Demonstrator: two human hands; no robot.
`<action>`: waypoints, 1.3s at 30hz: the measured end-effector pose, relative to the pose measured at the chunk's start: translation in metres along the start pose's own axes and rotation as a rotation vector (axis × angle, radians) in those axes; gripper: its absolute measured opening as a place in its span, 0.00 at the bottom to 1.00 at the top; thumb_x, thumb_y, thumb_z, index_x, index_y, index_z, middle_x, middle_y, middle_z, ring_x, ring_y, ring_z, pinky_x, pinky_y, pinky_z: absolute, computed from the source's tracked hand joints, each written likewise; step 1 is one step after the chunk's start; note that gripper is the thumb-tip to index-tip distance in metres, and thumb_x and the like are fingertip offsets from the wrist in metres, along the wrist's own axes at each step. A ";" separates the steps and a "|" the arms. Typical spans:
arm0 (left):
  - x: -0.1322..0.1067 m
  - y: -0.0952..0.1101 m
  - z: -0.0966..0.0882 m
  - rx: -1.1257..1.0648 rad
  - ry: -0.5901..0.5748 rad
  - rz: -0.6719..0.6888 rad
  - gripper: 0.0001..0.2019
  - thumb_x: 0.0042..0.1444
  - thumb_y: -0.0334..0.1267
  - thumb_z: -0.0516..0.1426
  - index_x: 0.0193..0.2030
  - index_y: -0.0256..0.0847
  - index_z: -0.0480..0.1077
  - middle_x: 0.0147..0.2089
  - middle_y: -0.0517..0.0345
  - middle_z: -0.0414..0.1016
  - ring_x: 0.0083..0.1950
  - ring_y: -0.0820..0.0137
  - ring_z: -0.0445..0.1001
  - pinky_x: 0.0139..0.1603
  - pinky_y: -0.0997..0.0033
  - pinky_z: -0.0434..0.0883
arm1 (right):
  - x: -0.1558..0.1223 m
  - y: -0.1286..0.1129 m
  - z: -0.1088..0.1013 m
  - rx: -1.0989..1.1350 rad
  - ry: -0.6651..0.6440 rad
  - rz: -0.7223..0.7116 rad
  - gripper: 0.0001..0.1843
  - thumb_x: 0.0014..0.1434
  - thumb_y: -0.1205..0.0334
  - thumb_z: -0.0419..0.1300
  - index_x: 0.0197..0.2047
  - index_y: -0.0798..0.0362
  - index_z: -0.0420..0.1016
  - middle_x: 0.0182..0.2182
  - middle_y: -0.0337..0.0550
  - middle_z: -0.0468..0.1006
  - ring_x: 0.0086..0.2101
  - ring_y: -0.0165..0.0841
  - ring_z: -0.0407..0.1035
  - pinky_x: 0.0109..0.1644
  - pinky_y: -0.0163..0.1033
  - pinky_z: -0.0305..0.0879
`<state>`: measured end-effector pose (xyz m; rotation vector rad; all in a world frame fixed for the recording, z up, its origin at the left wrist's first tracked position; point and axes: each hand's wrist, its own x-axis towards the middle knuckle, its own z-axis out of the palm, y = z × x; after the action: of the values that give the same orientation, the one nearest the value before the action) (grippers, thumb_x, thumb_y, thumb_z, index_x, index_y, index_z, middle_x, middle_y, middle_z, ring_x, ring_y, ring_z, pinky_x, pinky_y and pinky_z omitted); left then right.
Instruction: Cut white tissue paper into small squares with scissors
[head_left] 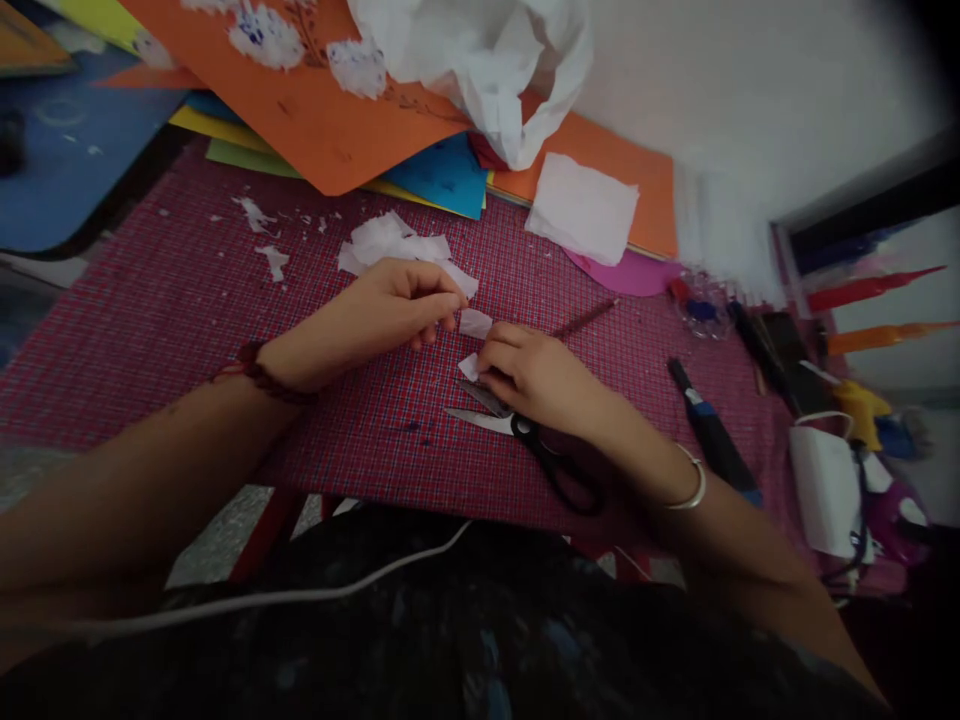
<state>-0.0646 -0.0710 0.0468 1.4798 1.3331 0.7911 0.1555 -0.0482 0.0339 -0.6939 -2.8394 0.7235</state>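
Note:
My left hand (409, 300) hovers by a pile of white paper pieces (382, 240), thumb and fingers brought together; whether anything is between them is hidden. Opposite it, my right hand (536, 372) is closed, with a small white paper piece (469, 367) at its fingertips. Another small paper piece (475, 323) lies between the two hands. Black-handled scissors (525, 428) rest with blades apart just below my right hand. A dark pencil (589, 317) lies beyond that hand.
Orange sheets with white puffs (337, 130), a white plastic bag (487, 70) and a white paper stack (583, 208) line the back. A black and blue tool (709, 430) lies right. Paper scraps (274, 262) dot the checked tablecloth (187, 330). A white cable (300, 597) crosses my lap.

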 end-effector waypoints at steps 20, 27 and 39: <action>-0.001 0.000 0.009 -0.123 -0.124 -0.101 0.11 0.58 0.38 0.56 0.25 0.38 0.70 0.23 0.62 0.69 0.22 0.77 0.65 0.23 0.78 0.62 | 0.035 0.002 -0.001 0.863 0.344 0.338 0.07 0.59 0.62 0.59 0.32 0.51 0.65 0.23 0.33 0.71 0.22 0.24 0.65 0.25 0.32 0.63; 0.002 -0.001 0.011 -0.132 0.001 -0.063 0.02 0.51 0.33 0.58 0.29 0.38 0.70 0.24 0.64 0.68 0.23 0.78 0.63 0.22 0.79 0.60 | 0.034 0.004 0.001 0.784 0.393 0.258 0.04 0.58 0.63 0.59 0.32 0.51 0.66 0.24 0.33 0.69 0.24 0.26 0.63 0.27 0.35 0.57; 0.001 -0.006 0.020 -0.039 0.224 0.205 0.04 0.54 0.33 0.59 0.28 0.39 0.71 0.26 0.61 0.72 0.28 0.75 0.69 0.29 0.73 0.66 | 0.035 0.004 0.006 0.808 0.537 0.279 0.06 0.55 0.66 0.60 0.35 0.49 0.65 0.27 0.33 0.69 0.27 0.27 0.64 0.30 0.35 0.60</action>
<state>-0.0477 -0.0750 0.0344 1.5478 1.3337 1.1367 0.1248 -0.0319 0.0270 -0.9388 -1.7643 1.3525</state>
